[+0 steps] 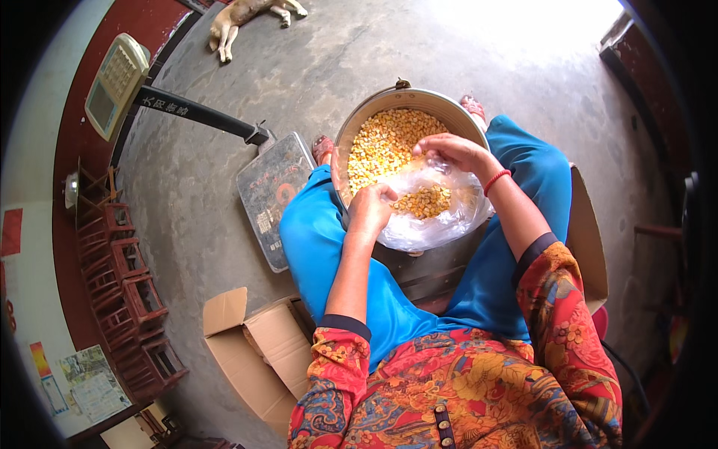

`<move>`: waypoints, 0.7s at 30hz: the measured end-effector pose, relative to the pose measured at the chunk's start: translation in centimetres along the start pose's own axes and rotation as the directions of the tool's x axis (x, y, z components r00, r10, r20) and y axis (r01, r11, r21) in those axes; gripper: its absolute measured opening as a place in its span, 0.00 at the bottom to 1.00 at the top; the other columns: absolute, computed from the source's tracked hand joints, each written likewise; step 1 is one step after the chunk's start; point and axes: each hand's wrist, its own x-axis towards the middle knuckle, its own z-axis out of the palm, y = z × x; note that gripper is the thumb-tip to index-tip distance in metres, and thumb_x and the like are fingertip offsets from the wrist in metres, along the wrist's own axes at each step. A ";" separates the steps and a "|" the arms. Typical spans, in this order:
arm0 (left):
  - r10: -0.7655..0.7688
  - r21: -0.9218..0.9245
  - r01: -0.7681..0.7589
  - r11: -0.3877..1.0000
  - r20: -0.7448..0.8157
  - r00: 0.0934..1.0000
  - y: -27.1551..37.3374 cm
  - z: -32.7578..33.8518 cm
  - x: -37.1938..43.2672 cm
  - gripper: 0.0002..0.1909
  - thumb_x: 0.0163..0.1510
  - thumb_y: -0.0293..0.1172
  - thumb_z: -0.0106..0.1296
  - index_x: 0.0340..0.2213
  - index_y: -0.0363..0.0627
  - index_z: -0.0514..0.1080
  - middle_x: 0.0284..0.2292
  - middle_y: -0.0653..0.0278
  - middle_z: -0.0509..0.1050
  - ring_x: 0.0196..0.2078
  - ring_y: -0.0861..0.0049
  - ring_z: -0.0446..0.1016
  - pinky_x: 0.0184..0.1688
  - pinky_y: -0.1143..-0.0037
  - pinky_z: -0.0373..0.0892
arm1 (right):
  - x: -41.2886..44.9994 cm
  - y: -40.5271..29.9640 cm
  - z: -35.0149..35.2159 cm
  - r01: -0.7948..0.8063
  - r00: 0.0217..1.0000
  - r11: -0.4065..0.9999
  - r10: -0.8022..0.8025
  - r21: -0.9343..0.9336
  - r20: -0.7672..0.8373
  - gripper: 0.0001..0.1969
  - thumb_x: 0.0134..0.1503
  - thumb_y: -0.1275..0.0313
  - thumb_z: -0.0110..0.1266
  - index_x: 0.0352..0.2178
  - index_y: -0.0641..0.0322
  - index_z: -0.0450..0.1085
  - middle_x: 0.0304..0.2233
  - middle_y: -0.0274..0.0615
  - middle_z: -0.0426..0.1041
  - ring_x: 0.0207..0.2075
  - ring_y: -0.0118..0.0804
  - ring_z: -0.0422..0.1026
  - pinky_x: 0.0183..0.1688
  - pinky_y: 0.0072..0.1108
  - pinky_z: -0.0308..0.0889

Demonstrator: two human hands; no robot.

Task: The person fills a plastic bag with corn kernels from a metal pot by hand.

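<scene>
Between my knees stands a round metal bucket (pixel 449 108) with loose yellow corn kernels (pixel 381 137) inside. A clear plastic bag (pixel 412 233) lies over its near side, with a smaller heap of kernels (pixel 423 202) in it. My left hand (pixel 370 210) grips the bag's left edge, thumb towards the kernels. Above the bag's far right side, my right hand (pixel 457 150) has its fingers curled over the corn in the bucket. Whether those fingertips pinch the film or some kernels is hidden.
To the left is a platform scale (pixel 269 207) with a post and display head (pixel 118 87). Cardboard boxes (pixel 263 348) stand at both sides. Small wooden stools (pixel 126 258) line the left wall. A dog (pixel 241 22) lies on the concrete floor ahead.
</scene>
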 end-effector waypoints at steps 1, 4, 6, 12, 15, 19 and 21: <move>0.066 -0.055 -0.066 0.996 0.008 0.998 -0.1 0.2 0.2 0.11 0.35 0.20 0.45 0.21 0.48 0.74 0.23 0.51 0.72 0.28 0.63 0.72 0.33 0.72 0.67 | 0.9 0.7 -0.9 0.022 0.998 0.995 -0.016 0.098 -0.053 0.13 0.52 0.61 0.47 0.31 0.60 0.70 0.13 0.23 0.58 0.15 0.15 0.54 0.17 0.09 0.50; 0.173 -0.121 -0.160 0.980 0.113 0.978 -0.2 0.7 0.1 0.13 0.35 0.18 0.43 0.22 0.46 0.74 0.22 0.52 0.72 0.27 0.66 0.72 0.32 0.73 0.67 | 3.0 3.6 -2.2 -0.011 0.954 0.924 -0.105 -0.382 -0.281 0.07 0.45 0.72 0.47 0.23 0.65 0.70 0.16 0.30 0.65 0.18 0.20 0.61 0.19 0.13 0.55; 0.223 -0.126 -0.195 0.973 0.276 0.935 0.3 0.8 -0.4 0.15 0.35 0.16 0.39 0.23 0.45 0.74 0.21 0.54 0.72 0.26 0.69 0.72 0.33 0.76 0.66 | 4.2 4.7 -1.9 0.030 0.940 0.897 -0.175 -0.440 -0.292 0.07 0.41 0.75 0.45 0.22 0.65 0.70 0.16 0.34 0.66 0.19 0.24 0.64 0.20 0.17 0.59; 0.283 -0.117 -0.259 0.959 0.300 0.911 1.1 1.3 -1.3 0.12 0.38 0.23 0.44 0.27 0.48 0.74 0.23 0.55 0.73 0.27 0.67 0.72 0.34 0.74 0.67 | 6.9 4.5 0.2 -0.046 0.862 0.666 -0.350 -0.745 -0.366 0.12 0.42 0.74 0.46 0.31 0.62 0.69 0.27 0.46 0.71 0.31 0.38 0.70 0.34 0.26 0.64; 0.305 -0.094 -0.290 0.952 0.296 0.905 1.3 1.1 -1.4 0.12 0.38 0.27 0.45 0.28 0.48 0.74 0.25 0.54 0.73 0.30 0.65 0.72 0.36 0.73 0.67 | 7.6 4.1 1.8 -0.238 0.881 0.562 -0.218 -0.792 -0.420 0.24 0.45 0.67 0.48 0.47 0.53 0.59 0.41 0.58 0.63 0.44 0.53 0.64 0.45 0.34 0.61; 0.345 -0.088 -0.333 0.939 0.274 0.898 1.1 1.9 -1.2 0.12 0.38 0.29 0.47 0.28 0.47 0.74 0.27 0.55 0.73 0.32 0.63 0.72 0.38 0.71 0.67 | 8.1 3.9 4.6 -0.086 0.908 0.475 -0.325 -0.876 -0.265 0.26 0.45 0.58 0.50 0.45 0.56 0.59 0.40 0.59 0.62 0.41 0.54 0.65 0.43 0.35 0.62; 0.305 -0.059 -0.301 0.952 0.298 0.905 1.1 1.8 -1.1 0.12 0.37 0.30 0.48 0.29 0.47 0.74 0.28 0.54 0.73 0.34 0.62 0.72 0.40 0.70 0.67 | 8.4 3.9 6.1 0.038 0.902 0.412 -0.406 -0.910 -0.146 0.24 0.45 0.58 0.51 0.43 0.57 0.61 0.37 0.57 0.64 0.39 0.53 0.66 0.42 0.34 0.63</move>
